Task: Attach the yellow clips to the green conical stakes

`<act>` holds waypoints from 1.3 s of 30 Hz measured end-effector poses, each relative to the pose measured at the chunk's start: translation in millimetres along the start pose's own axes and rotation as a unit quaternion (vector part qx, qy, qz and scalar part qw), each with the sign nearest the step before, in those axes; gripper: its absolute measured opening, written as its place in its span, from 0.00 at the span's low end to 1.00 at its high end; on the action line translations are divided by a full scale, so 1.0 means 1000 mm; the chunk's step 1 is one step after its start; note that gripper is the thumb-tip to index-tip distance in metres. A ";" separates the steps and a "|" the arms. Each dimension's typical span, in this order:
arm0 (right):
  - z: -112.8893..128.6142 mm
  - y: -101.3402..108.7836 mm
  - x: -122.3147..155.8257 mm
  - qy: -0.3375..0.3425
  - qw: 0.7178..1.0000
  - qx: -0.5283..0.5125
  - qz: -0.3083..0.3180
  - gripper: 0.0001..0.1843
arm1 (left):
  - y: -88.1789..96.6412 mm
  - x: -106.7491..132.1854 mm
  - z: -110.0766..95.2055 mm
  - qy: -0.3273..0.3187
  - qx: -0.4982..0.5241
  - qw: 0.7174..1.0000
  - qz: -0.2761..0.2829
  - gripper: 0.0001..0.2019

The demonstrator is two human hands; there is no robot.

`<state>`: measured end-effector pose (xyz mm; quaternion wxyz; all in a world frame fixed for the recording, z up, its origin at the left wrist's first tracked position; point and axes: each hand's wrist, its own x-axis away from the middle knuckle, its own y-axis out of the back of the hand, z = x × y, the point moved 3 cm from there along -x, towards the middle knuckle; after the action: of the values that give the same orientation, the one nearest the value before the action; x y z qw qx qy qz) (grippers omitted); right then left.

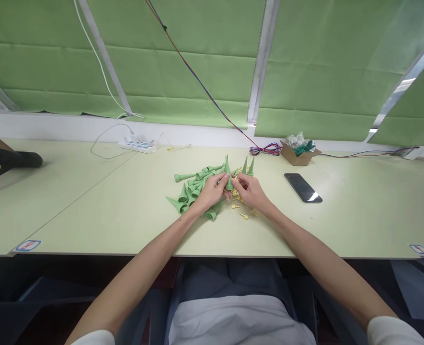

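Several green plastic cones [193, 184] lie in a heap on the pale table [89, 206]. My left hand [211, 191] is closed around one upright green cone [228, 173], point up. My right hand [250, 190] meets it at the cone's base, fingers pinched together on what looks like a small yellow piece. Several small yellow pieces [243, 211] lie scattered under and beside my right hand. Two more cones [248, 166] stand upright just behind my hands.
A dark phone [303, 187] lies to the right. A small cardboard box [300, 152] with crumpled plastic sits at the back right beside coiled red-blue wire [265, 149]. A white power strip [138, 144] lies back left. A dark object [12, 158] juts in at far left.
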<state>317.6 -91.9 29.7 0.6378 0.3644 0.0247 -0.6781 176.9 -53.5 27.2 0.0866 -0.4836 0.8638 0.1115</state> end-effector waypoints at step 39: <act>0.009 -0.003 0.003 0.091 0.975 0.192 0.060 0.09 | 0.003 0.000 0.011 0.043 0.050 0.995 0.069 0.27</act>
<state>310.8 -98.5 32.7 0.5901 0.5414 -0.0701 -0.5948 174.8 -48.9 16.9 0.0651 -0.4221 0.9026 0.0533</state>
